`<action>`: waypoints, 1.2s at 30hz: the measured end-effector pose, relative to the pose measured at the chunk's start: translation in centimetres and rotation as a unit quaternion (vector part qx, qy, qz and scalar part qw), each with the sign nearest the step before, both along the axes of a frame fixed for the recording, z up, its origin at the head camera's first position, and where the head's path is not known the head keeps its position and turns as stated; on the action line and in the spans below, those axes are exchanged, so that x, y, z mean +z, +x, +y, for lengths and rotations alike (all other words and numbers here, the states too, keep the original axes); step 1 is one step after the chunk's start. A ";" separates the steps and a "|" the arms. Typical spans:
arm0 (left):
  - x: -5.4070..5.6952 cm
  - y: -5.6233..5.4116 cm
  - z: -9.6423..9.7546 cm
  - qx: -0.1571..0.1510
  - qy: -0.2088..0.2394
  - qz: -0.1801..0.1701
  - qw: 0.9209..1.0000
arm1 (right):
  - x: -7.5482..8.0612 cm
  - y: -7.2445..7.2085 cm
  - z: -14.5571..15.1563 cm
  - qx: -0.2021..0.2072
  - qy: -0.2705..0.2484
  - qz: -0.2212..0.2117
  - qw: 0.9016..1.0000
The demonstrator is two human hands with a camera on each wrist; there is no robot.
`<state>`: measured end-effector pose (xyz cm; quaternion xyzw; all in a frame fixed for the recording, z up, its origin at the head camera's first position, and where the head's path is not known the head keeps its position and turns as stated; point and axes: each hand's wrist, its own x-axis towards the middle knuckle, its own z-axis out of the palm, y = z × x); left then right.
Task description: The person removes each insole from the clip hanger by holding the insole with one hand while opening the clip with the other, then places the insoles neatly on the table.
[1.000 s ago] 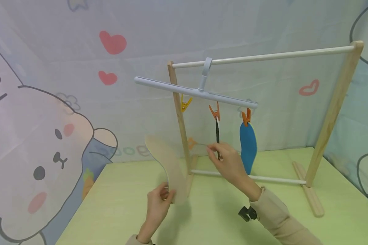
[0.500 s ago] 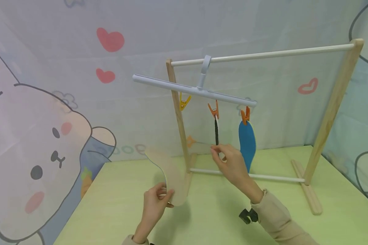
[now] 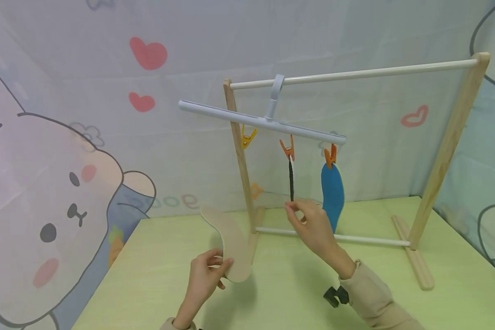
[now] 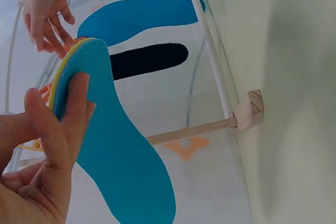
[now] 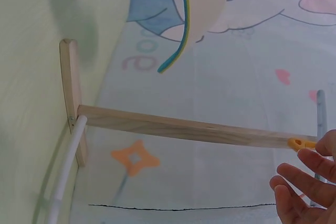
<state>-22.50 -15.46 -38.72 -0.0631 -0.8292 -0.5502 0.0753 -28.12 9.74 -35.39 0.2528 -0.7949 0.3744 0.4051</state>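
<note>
My left hand point(image 3: 206, 275) pinches an insole point(image 3: 231, 240) near one end, between thumb and fingers. Its beige face shows in the head view; in the left wrist view its blue face and yellow edge show. My right hand point(image 3: 313, 229) holds nothing, with fingers loosely bent, in front of the lower end of a black insole point(image 3: 291, 178). The left wrist view shows the right hand apart from that black insole point(image 4: 152, 61). An orange clothespin point(image 3: 288, 150) grips the black insole's top. Right of it, a blue insole point(image 3: 332, 195) hangs from another orange clothespin point(image 3: 331, 156).
A pale hanger point(image 3: 264, 123) hangs tilted from the top bar point(image 3: 375, 73) of a wooden rack point(image 3: 449, 151). Under its left part hangs a yellow clothespin point(image 3: 248, 137) with nothing in it. The rack stands on a light green table point(image 3: 156, 270) before a printed cloth point(image 3: 107, 55).
My left hand has drifted a little left and down with the insole, whose upper end has sunk. My right hand has shifted slightly right and down. The hanging insoles stay in place.
</note>
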 end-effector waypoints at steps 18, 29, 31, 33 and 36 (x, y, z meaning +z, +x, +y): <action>0.0 0.0 -0.3 0.011 -0.013 -0.036 0.999 | -1.0 0.2 0.6 -0.011 0.005 -0.032 0.999; 0.2 0.3 -0.7 -0.010 -0.020 -0.057 0.998 | -1.5 0.3 0.7 -0.008 0.003 -0.028 1.000; 0.3 0.3 -0.9 -0.017 -0.019 -0.058 0.998 | -1.5 0.3 0.7 -0.009 0.003 -0.029 1.000; 0.3 0.3 -1.0 -0.024 -0.020 -0.058 0.998 | -1.6 0.2 0.7 -0.010 0.005 -0.030 1.000; 0.3 0.3 -1.1 -0.033 -0.022 -0.062 0.997 | -1.7 0.2 0.7 -0.009 0.005 -0.033 0.999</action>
